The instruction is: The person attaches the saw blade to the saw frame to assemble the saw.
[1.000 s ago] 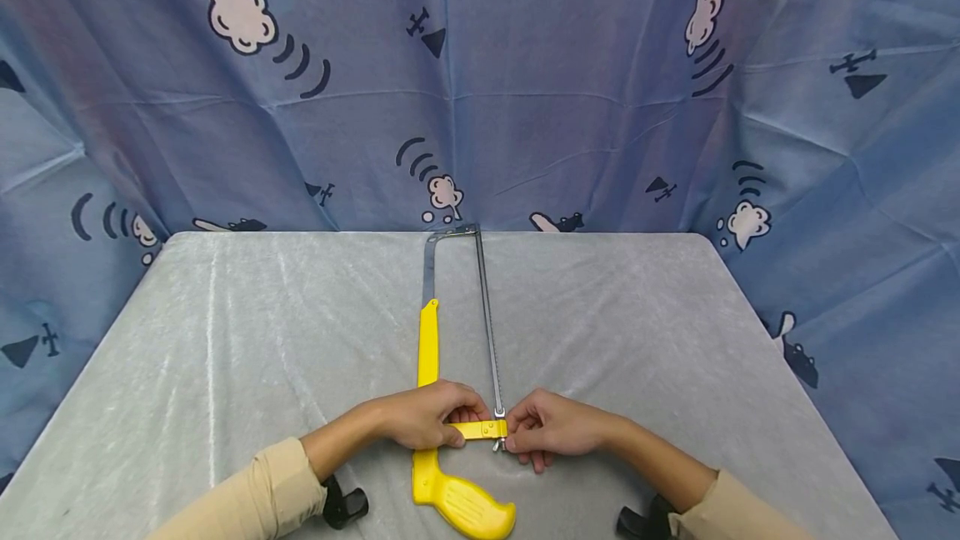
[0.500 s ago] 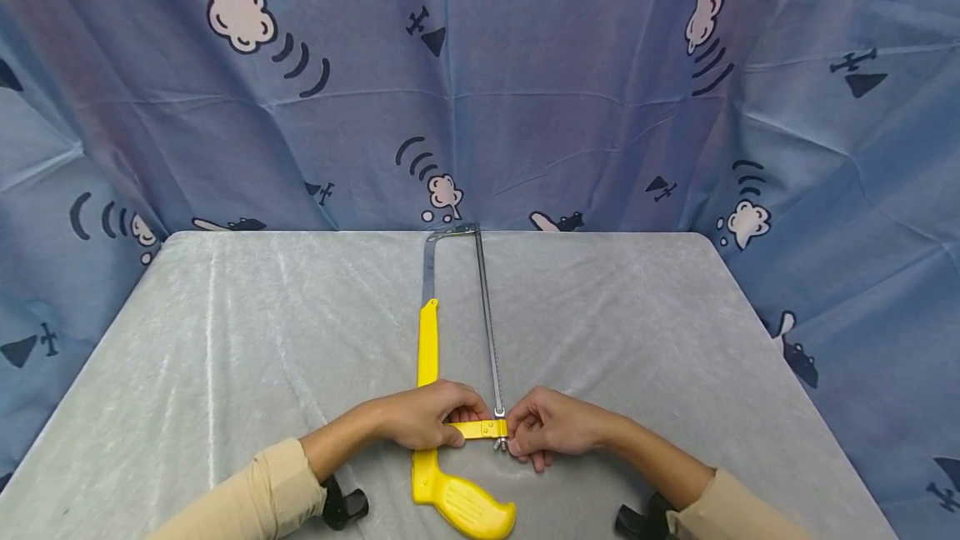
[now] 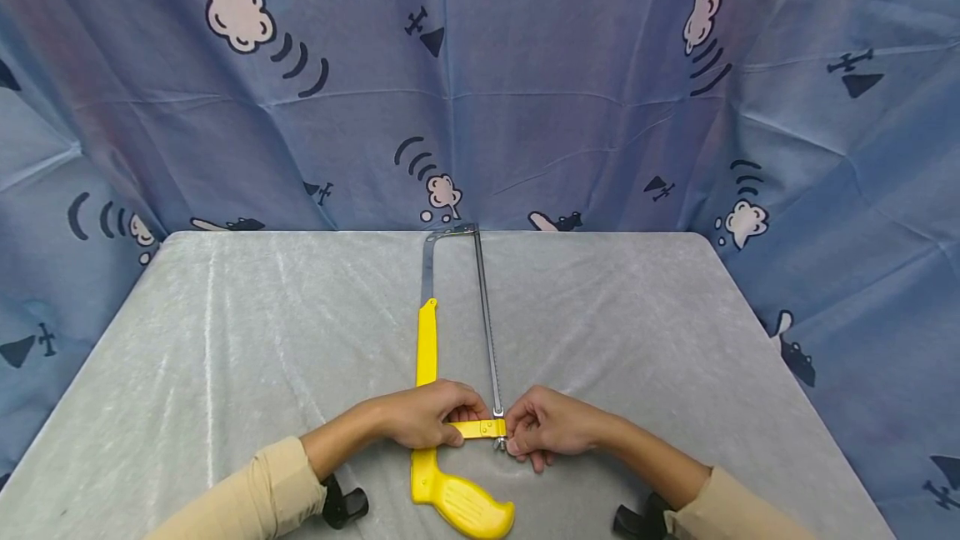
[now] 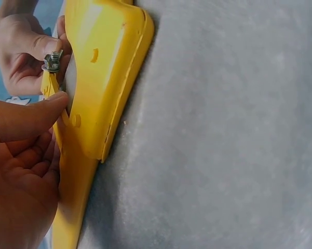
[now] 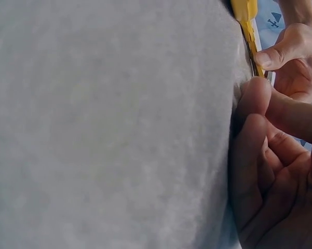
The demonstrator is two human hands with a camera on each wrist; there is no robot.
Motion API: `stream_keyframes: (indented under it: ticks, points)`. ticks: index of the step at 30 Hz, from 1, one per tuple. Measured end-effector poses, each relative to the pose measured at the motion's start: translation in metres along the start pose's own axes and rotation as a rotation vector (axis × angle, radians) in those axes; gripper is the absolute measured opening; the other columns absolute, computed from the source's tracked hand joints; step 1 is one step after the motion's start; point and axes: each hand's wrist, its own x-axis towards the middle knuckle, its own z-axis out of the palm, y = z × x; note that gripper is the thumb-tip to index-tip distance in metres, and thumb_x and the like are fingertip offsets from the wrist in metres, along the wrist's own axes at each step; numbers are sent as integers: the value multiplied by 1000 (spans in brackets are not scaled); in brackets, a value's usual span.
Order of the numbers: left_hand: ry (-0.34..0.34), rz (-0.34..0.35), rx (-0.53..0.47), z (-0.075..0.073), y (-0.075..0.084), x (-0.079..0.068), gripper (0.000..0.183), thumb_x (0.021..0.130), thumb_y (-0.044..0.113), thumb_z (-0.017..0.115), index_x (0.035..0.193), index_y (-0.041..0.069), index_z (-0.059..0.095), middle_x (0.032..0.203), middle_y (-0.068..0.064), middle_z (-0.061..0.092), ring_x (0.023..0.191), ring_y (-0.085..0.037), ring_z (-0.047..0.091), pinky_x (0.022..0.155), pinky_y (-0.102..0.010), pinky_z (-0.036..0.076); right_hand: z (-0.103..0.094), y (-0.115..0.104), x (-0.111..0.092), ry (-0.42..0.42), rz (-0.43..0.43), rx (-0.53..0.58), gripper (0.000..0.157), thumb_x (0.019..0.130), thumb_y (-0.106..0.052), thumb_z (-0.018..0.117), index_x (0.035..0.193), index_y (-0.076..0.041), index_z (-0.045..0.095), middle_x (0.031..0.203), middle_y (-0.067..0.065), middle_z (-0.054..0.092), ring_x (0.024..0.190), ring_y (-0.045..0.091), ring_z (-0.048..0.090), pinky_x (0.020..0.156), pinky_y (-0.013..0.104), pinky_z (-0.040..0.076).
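A hacksaw (image 3: 427, 340) with a yellow handle (image 3: 472, 505) lies on the grey cloth, its metal frame end pointing away from me. Its thin blade (image 3: 487, 327) runs along the right side. My left hand (image 3: 431, 413) pinches the yellow crosspiece (image 3: 480, 429) between thumb and fingers. At the crosspiece's right end, my right hand (image 3: 558, 425) has thumb and curled index finger at a small metal wing nut (image 3: 500, 443). In the left wrist view, the right thumb presses against the wing nut (image 4: 52, 60). The right fingertips hide the nut in the right wrist view.
Grey velvety cloth covers the table (image 3: 637, 315). Behind it and along both sides hangs a blue patterned curtain (image 3: 585, 107). Black wrist mounts (image 3: 345, 507) sit under both sleeves. The saw's far end reaches the table's back edge.
The wing nut has turned slightly under the right fingers, its wings showing at different angles. Left hand and hacksaw stay in place.
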Motion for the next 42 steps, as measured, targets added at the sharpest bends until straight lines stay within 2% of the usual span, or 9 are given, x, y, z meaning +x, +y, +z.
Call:
stream_keyframes:
  ticks: [8, 15, 19, 24, 28, 35, 42]
  points:
    - [-4, 0, -7, -1, 0, 0, 30, 87, -7, 68, 113, 9, 66, 93, 9, 60, 84, -2, 53, 81, -21, 47, 2, -5, 0, 51, 60, -55, 12, 89, -4, 71, 79, -1, 67, 59, 2, 60, 47, 11, 57, 44, 19, 44]
    - [-4, 2, -21, -1, 0, 0, 30, 87, -8, 68, 112, 9, 66, 94, 8, 60, 84, -3, 53, 80, -21, 47, 5, -17, -3, 90, 42, -213, 18, 87, -3, 73, 71, -4, 66, 54, 2, 57, 46, 11, 55, 44, 18, 40]
    - [-5, 4, -22, -1, 0, 0, 30, 87, -8, 68, 112, 9, 66, 94, 8, 60, 84, -3, 54, 80, -21, 47, 9, -24, -4, 107, 12, -319, 22, 87, -3, 71, 66, -7, 65, 49, -3, 55, 43, 3, 50, 43, 16, 34]
    - [-8, 2, -21, -1, 0, 0, 31, 87, -8, 68, 112, 10, 66, 94, 8, 61, 84, -2, 54, 80, -21, 47, 16, -29, -2, 197, -9, -494, 31, 82, -18, 77, 56, -17, 60, 47, -17, 44, 41, -5, 38, 41, 15, 30]
    - [-13, 6, -20, -1, -1, 0, 31, 88, -8, 68, 112, 10, 66, 95, 8, 61, 85, -2, 54, 81, -21, 48, 23, -29, 2, 286, 25, -568, 41, 77, -31, 83, 50, -18, 54, 44, -18, 40, 39, -5, 34, 39, 16, 28]
    - [-16, 14, -25, -1, -2, -1, 30, 88, -8, 67, 112, 9, 65, 95, 7, 61, 84, -2, 54, 81, -21, 48, 29, -30, 7, 350, 52, -601, 48, 74, -30, 83, 47, -18, 46, 41, -18, 32, 37, -5, 27, 37, 15, 22]
    - [-16, 21, -10, -1, -2, -1, 29, 88, -7, 67, 112, 10, 65, 94, 8, 60, 84, -2, 53, 80, -21, 48, 29, -29, 7, 356, 33, -578, 44, 75, -27, 82, 47, -18, 49, 41, -18, 35, 37, -5, 29, 37, 15, 22]
